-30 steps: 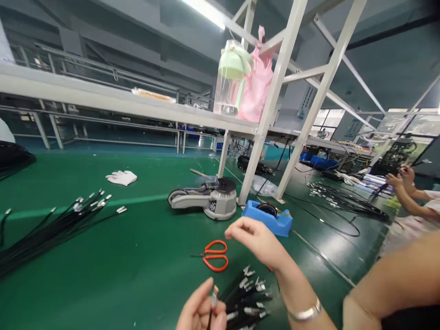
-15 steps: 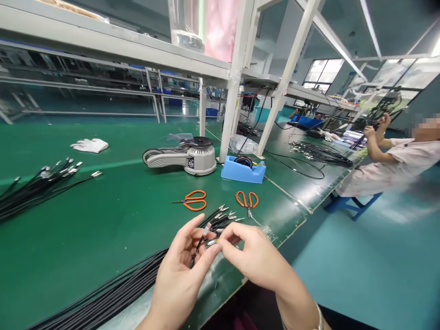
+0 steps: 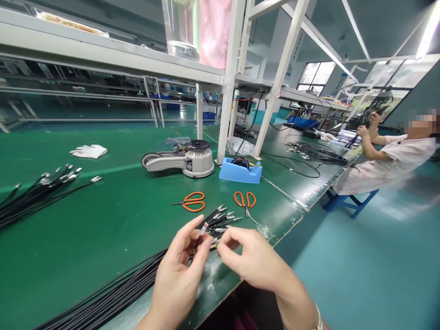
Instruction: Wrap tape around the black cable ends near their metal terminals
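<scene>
My left hand [image 3: 178,275] pinches the metal-tipped end of a black cable [image 3: 203,230] between thumb and fingers, just above the table's near edge. My right hand [image 3: 250,261] is closed in a pinch against the same cable end, fingertips touching the left hand's. A bundle of black cables [image 3: 113,288] runs from under my hands toward the lower left, its metal tips [image 3: 222,217] fanned out just beyond my fingers.
Two orange scissors [image 3: 192,202] [image 3: 245,200] lie beyond the cable tips. Farther back stand a grey tape dispenser [image 3: 185,160] and a blue tape holder [image 3: 240,170]. Another cable bundle [image 3: 37,195] and a white glove [image 3: 89,151] lie left. A seated person [image 3: 385,156] works at right.
A second ago my right hand hovered open near the blue holder; it has come down to pinch the cable end beside my left hand. The view has tilted downward.
</scene>
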The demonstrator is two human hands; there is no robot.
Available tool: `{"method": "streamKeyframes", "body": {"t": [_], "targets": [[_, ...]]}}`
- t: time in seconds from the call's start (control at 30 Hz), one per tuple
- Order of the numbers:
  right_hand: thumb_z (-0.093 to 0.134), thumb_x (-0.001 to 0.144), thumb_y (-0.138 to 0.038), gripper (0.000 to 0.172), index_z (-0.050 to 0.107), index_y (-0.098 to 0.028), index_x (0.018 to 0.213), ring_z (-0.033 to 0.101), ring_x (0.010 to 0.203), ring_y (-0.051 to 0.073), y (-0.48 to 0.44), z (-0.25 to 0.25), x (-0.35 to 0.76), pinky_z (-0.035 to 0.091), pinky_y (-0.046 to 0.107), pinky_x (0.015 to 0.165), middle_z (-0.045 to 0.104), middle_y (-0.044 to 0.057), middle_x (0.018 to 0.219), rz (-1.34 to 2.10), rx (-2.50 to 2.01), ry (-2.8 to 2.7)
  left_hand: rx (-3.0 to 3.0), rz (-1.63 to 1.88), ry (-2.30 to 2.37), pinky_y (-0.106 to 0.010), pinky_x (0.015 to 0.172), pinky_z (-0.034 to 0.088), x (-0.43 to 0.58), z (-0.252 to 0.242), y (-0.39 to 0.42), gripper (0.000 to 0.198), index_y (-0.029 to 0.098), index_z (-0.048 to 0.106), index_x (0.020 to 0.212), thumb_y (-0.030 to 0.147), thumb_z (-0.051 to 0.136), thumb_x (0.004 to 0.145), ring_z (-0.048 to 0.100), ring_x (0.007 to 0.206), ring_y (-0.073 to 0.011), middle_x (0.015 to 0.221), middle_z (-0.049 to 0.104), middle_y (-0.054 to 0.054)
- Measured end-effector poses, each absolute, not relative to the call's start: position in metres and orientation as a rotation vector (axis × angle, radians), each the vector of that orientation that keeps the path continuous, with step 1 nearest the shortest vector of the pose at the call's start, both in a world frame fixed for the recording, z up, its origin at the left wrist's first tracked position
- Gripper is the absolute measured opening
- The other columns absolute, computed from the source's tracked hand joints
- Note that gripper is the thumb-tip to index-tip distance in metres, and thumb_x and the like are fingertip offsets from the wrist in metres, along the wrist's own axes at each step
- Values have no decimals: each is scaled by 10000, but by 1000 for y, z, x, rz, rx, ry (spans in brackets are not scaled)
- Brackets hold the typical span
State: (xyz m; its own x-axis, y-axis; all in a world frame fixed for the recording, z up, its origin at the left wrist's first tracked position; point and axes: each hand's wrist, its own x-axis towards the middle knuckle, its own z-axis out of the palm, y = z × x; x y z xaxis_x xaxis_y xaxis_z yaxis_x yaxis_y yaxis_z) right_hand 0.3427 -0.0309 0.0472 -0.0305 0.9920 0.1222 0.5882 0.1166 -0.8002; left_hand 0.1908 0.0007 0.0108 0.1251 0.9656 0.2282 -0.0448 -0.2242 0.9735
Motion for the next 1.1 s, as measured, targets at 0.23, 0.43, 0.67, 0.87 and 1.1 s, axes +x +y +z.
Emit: {"method": "streamKeyframes", "body": {"t": [0.23, 0.43, 0.67, 0.87, 1.1], "targets": [[530, 808, -226, 169, 600, -208, 656, 538, 606, 123, -31, 47, 346, 389, 222, 585, 631, -31, 649, 721, -1576, -1684, 1405, 1188, 928, -247, 743, 533, 191, 11, 1, 501, 255, 526, 1228, 347, 680, 761, 628, 834, -155, 886, 641, -21], [512, 850, -249, 202, 618, -218, 681, 548, 612, 129, -34, 48, 348, 384, 223, 569, 650, -25, 668, 706, -1547, -1738, 1406, 1155, 906, -257, 757, 540, 192, 8, 4, 473, 248, 536, 1217, 327, 668, 770, 631, 809, -148, 828, 654, -3], [541, 831, -246, 169, 668, -213, 724, 628, 712, 157, -33, 45, 347, 466, 263, 687, 707, -4, 748, 818, -1488, -1667, 1377, 1237, 965, -230, 719, 540, 193, 11, 0, 462, 239, 563, 1183, 323, 688, 747, 628, 745, -131, 764, 641, 13], [603, 809, -324, 254, 660, -166, 999, 678, 874, 209, -28, 23, 352, 515, 329, 785, 723, 75, 933, 1226, -1331, -1182, 1289, 1323, 1025, -220, 721, 528, 196, 17, -2, 486, 242, 559, 1180, 336, 708, 726, 627, 758, -127, 754, 632, 22], [701, 746, -419, 343, 645, -180, 986, 645, 931, 194, -26, 16, 337, 494, 327, 870, 694, 66, 998, 1129, -1181, -1055, 1222, 1291, 1024, -213, 727, 507, 198, 13, 0, 569, 240, 504, 1252, 313, 711, 728, 605, 724, -108, 723, 632, 34]]}}
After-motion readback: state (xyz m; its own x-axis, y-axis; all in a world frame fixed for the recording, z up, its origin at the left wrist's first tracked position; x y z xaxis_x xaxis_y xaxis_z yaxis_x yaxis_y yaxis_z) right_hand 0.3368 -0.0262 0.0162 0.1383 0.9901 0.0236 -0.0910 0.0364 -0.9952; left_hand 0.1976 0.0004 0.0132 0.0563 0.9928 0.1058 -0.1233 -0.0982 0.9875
